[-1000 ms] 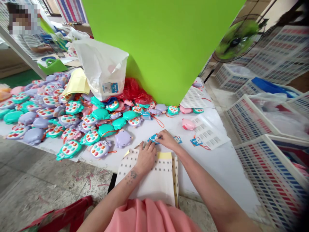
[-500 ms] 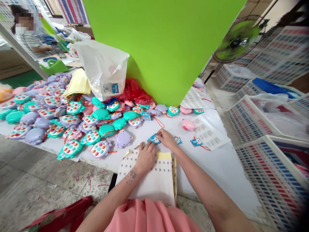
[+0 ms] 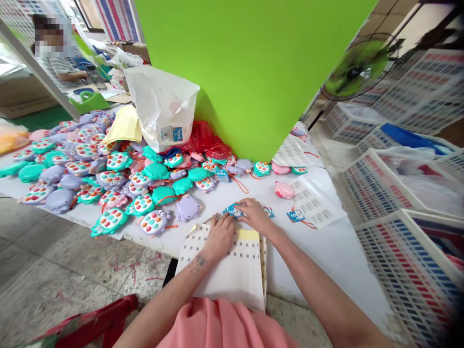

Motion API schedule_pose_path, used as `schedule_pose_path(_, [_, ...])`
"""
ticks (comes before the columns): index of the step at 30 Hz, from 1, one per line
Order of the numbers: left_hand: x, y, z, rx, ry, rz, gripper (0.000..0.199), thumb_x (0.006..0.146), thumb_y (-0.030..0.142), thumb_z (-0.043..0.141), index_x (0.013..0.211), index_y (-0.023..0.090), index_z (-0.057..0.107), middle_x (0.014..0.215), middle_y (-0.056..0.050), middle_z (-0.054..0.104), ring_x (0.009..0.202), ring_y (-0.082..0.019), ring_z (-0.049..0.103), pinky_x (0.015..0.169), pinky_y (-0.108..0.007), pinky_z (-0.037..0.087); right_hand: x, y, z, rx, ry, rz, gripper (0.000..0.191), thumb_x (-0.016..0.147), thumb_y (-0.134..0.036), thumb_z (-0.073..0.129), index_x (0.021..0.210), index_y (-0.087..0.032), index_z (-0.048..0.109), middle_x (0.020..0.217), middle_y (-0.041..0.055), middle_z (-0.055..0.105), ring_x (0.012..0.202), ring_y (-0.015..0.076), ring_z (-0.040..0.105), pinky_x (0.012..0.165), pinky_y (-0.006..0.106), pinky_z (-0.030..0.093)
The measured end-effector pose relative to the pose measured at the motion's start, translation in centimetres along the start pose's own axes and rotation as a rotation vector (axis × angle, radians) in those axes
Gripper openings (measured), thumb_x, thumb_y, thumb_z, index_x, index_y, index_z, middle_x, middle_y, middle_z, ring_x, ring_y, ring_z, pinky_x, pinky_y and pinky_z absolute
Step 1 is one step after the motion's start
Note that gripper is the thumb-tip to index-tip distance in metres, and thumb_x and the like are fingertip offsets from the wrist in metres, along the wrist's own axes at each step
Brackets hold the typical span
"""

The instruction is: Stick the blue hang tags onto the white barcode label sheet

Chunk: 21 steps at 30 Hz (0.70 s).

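Observation:
A blue hang tag [image 3: 229, 210] printed with white letters lies on the table between my hands. My left hand [image 3: 220, 235] has its bent fingers on the tag's near edge, its wrist above a sticker sheet [image 3: 232, 275] with rows of small dark codes. From the right, my right hand [image 3: 255, 215] lays its outstretched fingers across the tag's upper face, covering part of it. Just beyond that hand a second blue tag [image 3: 268, 212] shows partly. Another tag [image 3: 296, 216] with an orange cord lies farther right. Left of my hands sits a lilac animal toy [image 3: 188, 208].
A heap of teal, lilac and pink toys [image 3: 108, 179] covers the table's left side. A white bag [image 3: 163, 106] stands behind it, before a green panel [image 3: 250, 72]. Label sheets [image 3: 319, 200] lie right. Plastic crates [image 3: 406, 270] and a fan [image 3: 357, 72] stand beyond; a person [image 3: 60, 67] sits far left.
My right hand has gone from pinching at the tag's top to laying its fingers flatter across it. My left hand stays almost in place. The whole view has shifted slightly.

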State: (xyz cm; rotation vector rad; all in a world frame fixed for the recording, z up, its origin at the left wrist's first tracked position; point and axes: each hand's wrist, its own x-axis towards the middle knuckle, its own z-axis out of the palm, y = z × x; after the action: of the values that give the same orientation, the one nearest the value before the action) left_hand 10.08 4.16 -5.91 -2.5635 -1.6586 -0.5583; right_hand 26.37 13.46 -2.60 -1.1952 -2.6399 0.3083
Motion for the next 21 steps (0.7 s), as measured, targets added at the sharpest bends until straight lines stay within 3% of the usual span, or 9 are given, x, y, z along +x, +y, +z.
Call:
schedule_pose_path(5, [-0.2, 0.1, -0.6, 0.0, 0.043, -0.011, 0.018, 0.089, 0.02, 0.042, 0.097, 0.018, 0.058, 0.118, -0.008, 0.054, 0.114, -0.024, 0.044, 0.098, -0.047, 0.033, -0.2, 0.2, -0.2, 0.027, 0.037, -0.016, 0.044, 0.074, -0.027, 0.07, 0.116, -0.024, 0.059, 0.111, 0.009, 0.057, 0.101, 0.0241, 0.05, 0.087, 0.04, 0.04])
schedule_pose_path(11, [-0.2, 0.3, -1.2, 0.011, 0.017, -0.024, 0.016, 0.089, 0.021, 0.042, 0.091, 0.018, 0.058, 0.104, -0.008, 0.055, 0.095, -0.023, 0.047, 0.088, -0.043, 0.037, -1.6, 2.2, -0.9, 0.012, 0.095, 0.007, 0.038, 0.081, -0.026, 0.061, 0.119, -0.022, 0.056, 0.109, 0.009, 0.062, 0.1, 0.0231, 0.053, 0.085, 0.038, 0.04])
schedule_pose_path(17, [-0.1, 0.4, -1.4, 0.01, -0.006, -0.026, 0.015, 0.088, 0.018, 0.043, 0.091, 0.017, 0.057, 0.102, -0.008, 0.054, 0.094, -0.023, 0.045, 0.087, -0.043, 0.035, -3.0, 2.2, -1.6, -0.093, 0.103, 0.085, 0.025, 0.09, -0.016, 0.043, 0.103, -0.018, 0.065, 0.101, 0.008, 0.068, 0.09, 0.0216, 0.055, 0.078, 0.035, 0.038])
schedule_pose_path(21, [-0.1, 0.4, -1.7, -0.016, -0.024, -0.023, 0.015, 0.088, 0.019, 0.042, 0.09, 0.018, 0.057, 0.098, -0.007, 0.055, 0.093, -0.023, 0.046, 0.087, -0.043, 0.035, -3.4, 1.8, -1.8, -0.04, 0.253, 0.119, 0.024, 0.091, -0.023, 0.044, 0.094, -0.019, 0.067, 0.094, 0.0077, 0.069, 0.089, 0.0215, 0.056, 0.078, 0.035, 0.038])
